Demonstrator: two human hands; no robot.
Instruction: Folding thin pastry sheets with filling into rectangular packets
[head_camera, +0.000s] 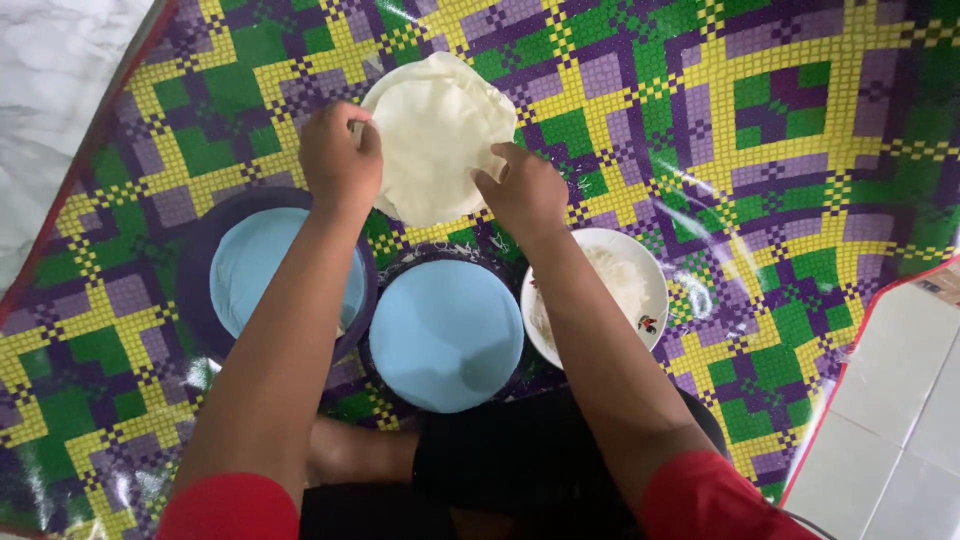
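Holding the thin, round, cream-white wrapper sheet (437, 130) at upper centre, we pinch its edges with left hand (340, 155) and right hand (522, 190); pulling unevenly could tear it above the purple-green-yellow checked mat (760, 150).

A home floor: a glossy checked plastic mat in purple, green and yellow (760, 150) lies over pale marble-look floor tiles (55, 70), food bowls set on it.

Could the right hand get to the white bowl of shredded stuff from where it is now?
Probably yes. The right hand rests on the edge of the pale round sheet, and the white bowl sits just below it beside the forearm, uncovered, with nothing between them.
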